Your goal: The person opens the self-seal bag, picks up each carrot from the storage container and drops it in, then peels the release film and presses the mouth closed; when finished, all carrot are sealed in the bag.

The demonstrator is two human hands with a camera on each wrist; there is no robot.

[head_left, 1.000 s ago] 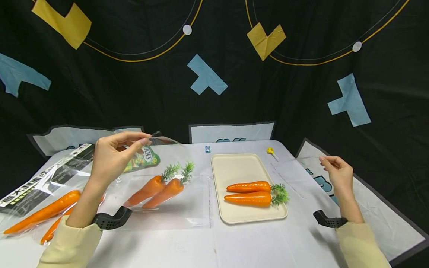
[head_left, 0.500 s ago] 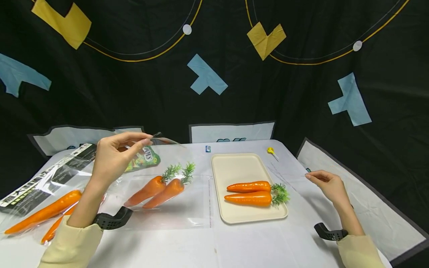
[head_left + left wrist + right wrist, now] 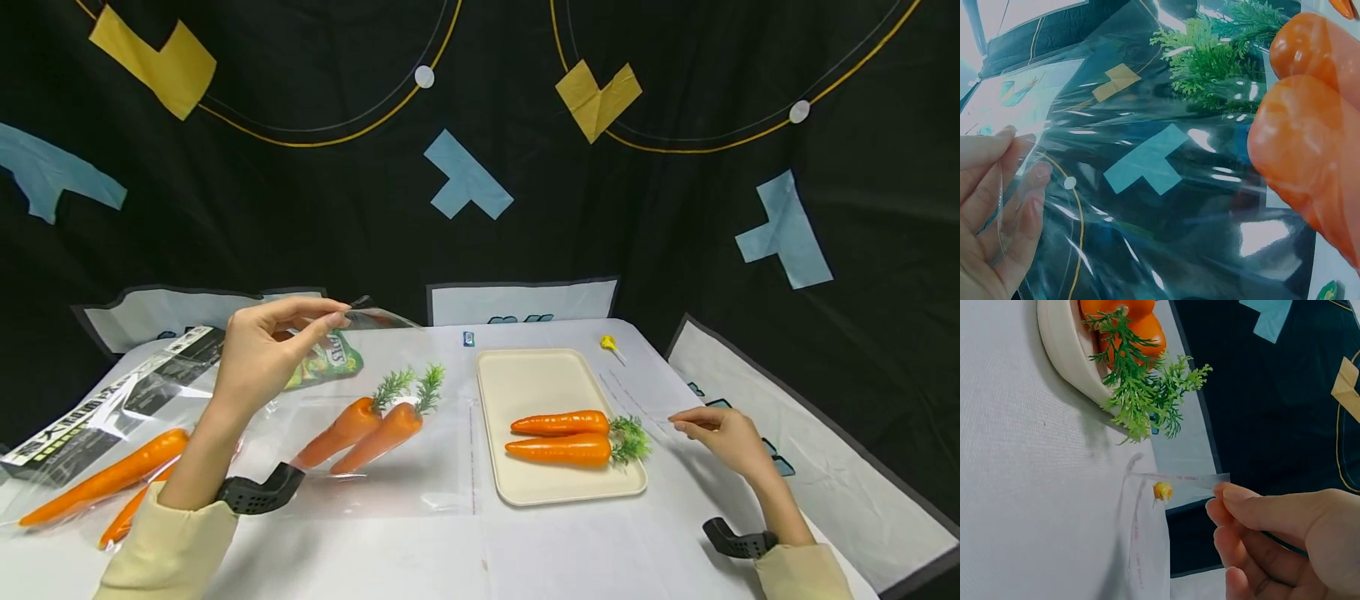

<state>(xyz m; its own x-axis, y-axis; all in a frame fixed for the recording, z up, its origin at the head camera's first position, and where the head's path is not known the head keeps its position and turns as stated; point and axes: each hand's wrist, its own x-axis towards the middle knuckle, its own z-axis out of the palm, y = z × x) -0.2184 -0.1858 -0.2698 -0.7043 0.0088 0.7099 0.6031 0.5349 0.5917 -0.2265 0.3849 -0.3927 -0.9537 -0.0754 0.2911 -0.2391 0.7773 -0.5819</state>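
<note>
My left hand [image 3: 258, 354] pinches the edge of a clear plastic bag [image 3: 442, 492] between thumb and fingertips, holding that edge above the table. Two orange carrots [image 3: 386, 437] with green tops show through the film to the right of the wrist. Over to the right, my right hand [image 3: 723, 437] pinches the end of a thin clear strip [image 3: 1185, 479] with small print. The strip trails down towards the table in the right wrist view. Between the hands, two more carrots [image 3: 562, 450] lie side by side on a cream tray [image 3: 525, 375].
At the left, a clear pack [image 3: 45, 425] with a black-and-white printed header holds carrots. Behind the left hand lies a green snack packet [image 3: 337, 358]. A small blue wrapped item [image 3: 468, 339] and a yellow lollipop-like thing [image 3: 611, 346] lie at the back of the white table [image 3: 600, 550].
My right hand has come down and to the left, with the strip end still between its fingertips. My left hand stays nearly in place, holding the bag edge; the head view shifts slightly.
</note>
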